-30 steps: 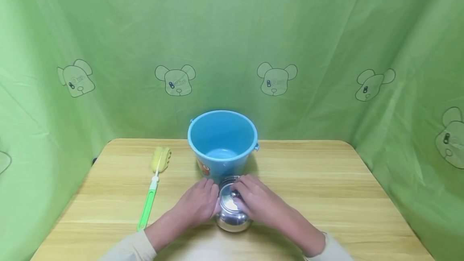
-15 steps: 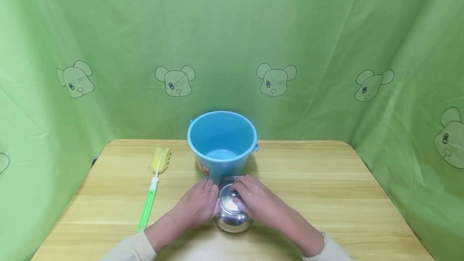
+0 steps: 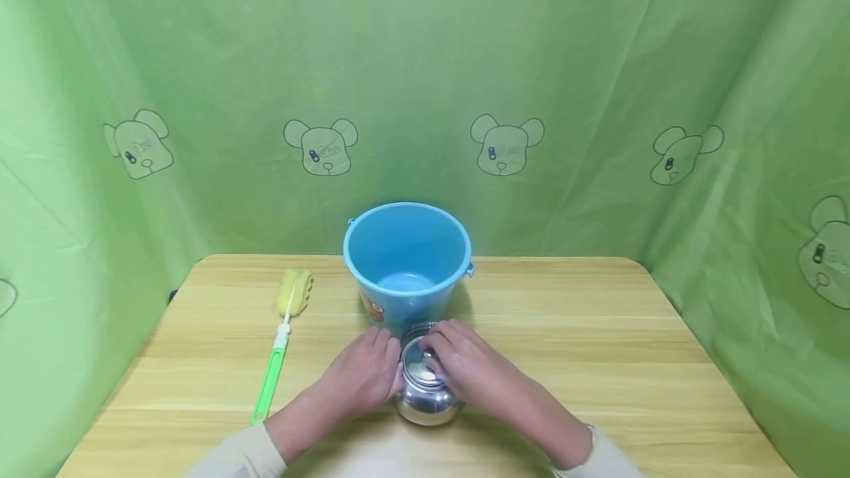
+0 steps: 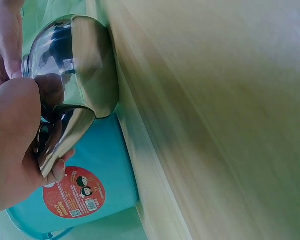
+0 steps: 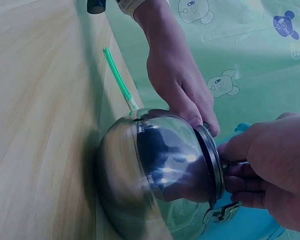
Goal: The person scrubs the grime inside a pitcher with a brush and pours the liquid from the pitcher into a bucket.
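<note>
on surface (image 3: 598, 367), just in front of blue bucket (image 3: 425, 308), found shiny kettle (image 3: 428, 406) unmoved. found left hand (image 3: 364, 369) clamped round spout (image 4: 70, 132), right hand (image 3: 470, 366) pinching lid (image 3: 415, 366) by knob (image 3: 428, 353). noted lid reflection altered within half a second; judged as slight loosening.

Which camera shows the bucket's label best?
The left wrist view: the label there is large, nearly whole. The head view shows a foreshortened part on the bucket; the right wrist view shows none.

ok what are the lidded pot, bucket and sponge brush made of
Lidded pot: polished metal, perhaps stainless steel; it mirrors its surroundings. Blue bucket: probably smooth plastic, from its even colour and sheen. Sponge brush: head seemingly matte foam, from its scalloped look; handle likely smooth plastic, being evenly green.
</note>
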